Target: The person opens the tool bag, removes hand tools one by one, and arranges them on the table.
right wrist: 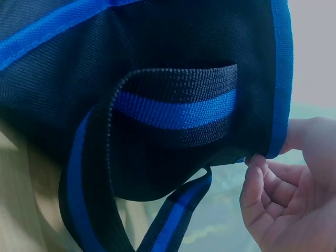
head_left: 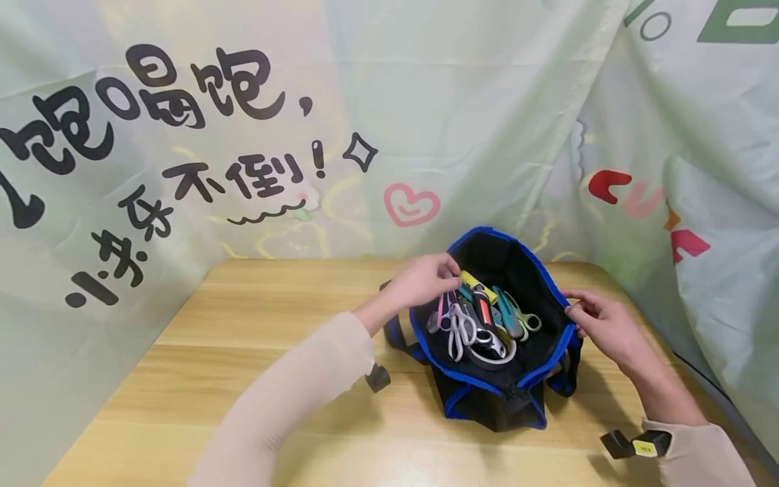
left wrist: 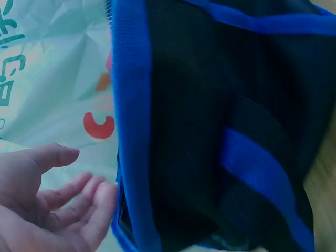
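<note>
A black tool bag [head_left: 496,409] with blue trim stands on the table, its wide mouth facing up. My right hand [head_left: 608,328] pinches the bag's right rim; the right wrist view shows the thumb and fingers on either side of the blue edging [right wrist: 281,79]. Over the left side of the mouth is my left hand [head_left: 425,279], its fingers loosely bent with nothing between them in the left wrist view. Inside lie scissors with pale grey handles [head_left: 464,328], a black-and-red tool [head_left: 483,310], a yellow item [head_left: 479,286], a teal-handled tool [head_left: 510,318] and green-handled scissors [head_left: 531,322].
The wooden table [head_left: 243,352] extends to the left and front of the bag. Webbing straps [right wrist: 173,107] loop from the bag's sides. A printed cloth [head_left: 475,122] hangs behind and to the right. A dark cable [head_left: 700,370] runs by the table's right edge.
</note>
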Demonstrator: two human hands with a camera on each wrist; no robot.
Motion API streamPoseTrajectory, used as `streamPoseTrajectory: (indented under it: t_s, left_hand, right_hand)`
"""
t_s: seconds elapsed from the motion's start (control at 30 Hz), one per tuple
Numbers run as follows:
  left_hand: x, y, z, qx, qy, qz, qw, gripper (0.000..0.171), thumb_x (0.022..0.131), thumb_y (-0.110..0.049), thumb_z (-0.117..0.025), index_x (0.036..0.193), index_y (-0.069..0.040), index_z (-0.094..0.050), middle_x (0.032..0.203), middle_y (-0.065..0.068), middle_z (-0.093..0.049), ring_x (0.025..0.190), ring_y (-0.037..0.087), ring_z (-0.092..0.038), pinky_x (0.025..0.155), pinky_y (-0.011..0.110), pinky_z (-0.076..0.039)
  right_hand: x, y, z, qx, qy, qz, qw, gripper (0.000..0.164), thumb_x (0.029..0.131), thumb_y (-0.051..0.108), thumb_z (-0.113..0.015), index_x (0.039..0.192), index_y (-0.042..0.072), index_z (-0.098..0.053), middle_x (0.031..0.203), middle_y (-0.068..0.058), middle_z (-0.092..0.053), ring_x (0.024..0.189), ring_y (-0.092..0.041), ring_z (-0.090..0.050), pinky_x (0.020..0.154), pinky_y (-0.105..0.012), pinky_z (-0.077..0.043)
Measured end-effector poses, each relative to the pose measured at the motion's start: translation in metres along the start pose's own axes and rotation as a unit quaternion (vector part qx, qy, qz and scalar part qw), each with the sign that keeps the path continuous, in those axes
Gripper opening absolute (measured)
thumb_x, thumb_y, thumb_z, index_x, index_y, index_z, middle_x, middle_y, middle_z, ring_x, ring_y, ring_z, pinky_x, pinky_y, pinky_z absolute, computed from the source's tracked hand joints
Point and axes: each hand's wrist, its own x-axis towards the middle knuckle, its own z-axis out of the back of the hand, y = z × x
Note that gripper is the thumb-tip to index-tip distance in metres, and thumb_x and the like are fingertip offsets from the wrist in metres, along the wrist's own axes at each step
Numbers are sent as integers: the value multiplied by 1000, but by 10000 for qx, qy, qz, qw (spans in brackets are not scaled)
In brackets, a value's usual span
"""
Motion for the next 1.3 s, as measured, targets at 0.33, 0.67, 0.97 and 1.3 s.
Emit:
streamPoseTrajectory:
  t_s: [0.33, 0.67, 0.97, 1.3]
  left_hand:
    - [18, 10, -33, -1522, 960, 1055, 9780, 17, 95, -23, -66, 92, -7, -59, 72, 5, -55, 60, 17, -53, 68, 45, -55]
    - [12, 31, -66, -571, 900, 1424, 9841, 42, 93, -41, -66, 74, -6, -53, 65, -1, -47, 53, 12, -46, 51, 26, -45]
    - [3, 40, -89, -2017, 361, 1805, 9620, 71, 88, -37, -71, 140, -2, -39, 125, 12, -55, 98, 20, -59, 81, 36, -53]
    - [8, 33, -92, -1968, -198, 1612, 9669, 29, 87, -15, -72, 110, -2, -61, 89, 1, -60, 69, 13, -57, 57, 25, -50]
  right_hand:
    - [1, 1, -4, -23, -21, 61, 10000, 37, 101, 8, -48, 134, -10, -50, 80, -5, -57, 61, -14, -53, 48, -27, -40]
    - [0, 1, -5, -170, 59, 21, 9998, 38, 101, 9, -48, 134, -10, -49, 82, -7, -57, 60, -15, -53, 48, -26, -39]
    - [-2, -2, -4, -135, 119, 96, 9998, 37, 100, 7, -49, 133, -10, -51, 78, -4, -56, 59, -15, -52, 47, -27, -38]
    - [-3, -1, -4, -145, 130, 53, 9998, 38, 100, 9, -50, 133, -9, -51, 77, -3, -55, 59, -14, -52, 48, -27, -37]
